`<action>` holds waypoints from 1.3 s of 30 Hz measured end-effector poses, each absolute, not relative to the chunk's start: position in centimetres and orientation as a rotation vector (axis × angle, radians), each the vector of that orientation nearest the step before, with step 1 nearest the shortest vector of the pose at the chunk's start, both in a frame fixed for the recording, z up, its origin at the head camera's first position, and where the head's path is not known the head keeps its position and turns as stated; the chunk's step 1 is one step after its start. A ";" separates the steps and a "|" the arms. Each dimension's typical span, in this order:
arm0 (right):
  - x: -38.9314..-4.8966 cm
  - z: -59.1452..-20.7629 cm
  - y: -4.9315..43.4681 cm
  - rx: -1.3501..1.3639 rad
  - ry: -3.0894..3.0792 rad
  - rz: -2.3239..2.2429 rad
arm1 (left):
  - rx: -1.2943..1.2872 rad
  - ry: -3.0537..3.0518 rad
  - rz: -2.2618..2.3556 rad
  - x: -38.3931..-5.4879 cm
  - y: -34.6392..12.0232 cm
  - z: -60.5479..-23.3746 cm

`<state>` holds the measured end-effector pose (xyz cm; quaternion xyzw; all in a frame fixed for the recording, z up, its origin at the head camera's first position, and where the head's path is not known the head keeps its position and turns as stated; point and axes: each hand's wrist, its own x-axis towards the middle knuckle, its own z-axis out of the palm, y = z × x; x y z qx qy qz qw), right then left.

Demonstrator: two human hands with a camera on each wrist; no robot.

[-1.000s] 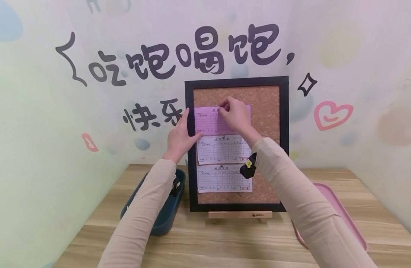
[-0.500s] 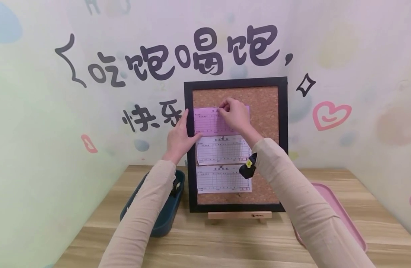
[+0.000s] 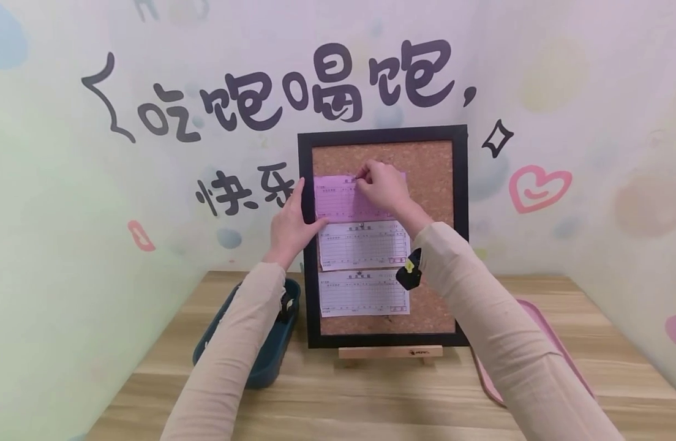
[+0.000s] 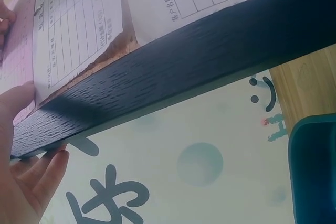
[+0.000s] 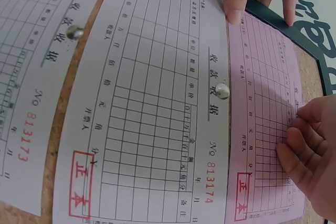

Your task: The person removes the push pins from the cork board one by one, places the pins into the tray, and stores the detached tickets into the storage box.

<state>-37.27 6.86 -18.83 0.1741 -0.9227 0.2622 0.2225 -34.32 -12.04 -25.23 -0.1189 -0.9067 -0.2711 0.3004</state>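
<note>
In the head view a pink receipt (image 3: 335, 199) lies against the black-framed corkboard (image 3: 431, 245), above two white receipts (image 3: 365, 248) held by silver thumbtacks (image 5: 222, 91). My left hand (image 3: 291, 226) grips the board's left edge, its thumb on the front over the pink receipt's lower corner and its fingers (image 4: 52, 174) behind the frame. Thumb and forefinger of my right hand (image 3: 384, 187) pinch at the top middle of the pink receipt. What they pinch looks like a thumbtack, mostly hidden by the fingertips (image 5: 310, 111).
The board stands on a small wooden easel (image 3: 390, 352) on the wood-grain table (image 3: 393, 404). A dark teal bin (image 3: 269, 361) sits left of it, partly behind my left sleeve. To the right, a pink tray (image 3: 547, 331) is partly covered by my right forearm.
The head view has shifted slightly, so board and wall appear a little further left. Both hands keep their places on the board and the pink receipt.
</note>
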 end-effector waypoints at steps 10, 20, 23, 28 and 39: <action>-37.2 -19.2 6.7 0.488 -2.523 0.620 | -0.317 -2.402 -0.676 -34.0 -12.0 -25.7; -37.4 -19.6 6.9 0.474 -2.491 0.638 | -0.307 -2.377 -0.716 -34.3 -11.9 -26.0; -37.4 -19.8 6.7 0.470 -2.480 0.636 | -0.304 -2.374 -0.712 -34.4 -11.9 -26.0; -37.4 -19.9 6.5 0.458 -2.481 0.627 | -0.302 -2.379 -0.711 -34.4 -12.0 -25.9; -37.2 -19.6 6.1 0.439 -2.510 0.677 | -0.297 -2.370 -0.711 -34.4 -12.1 -25.9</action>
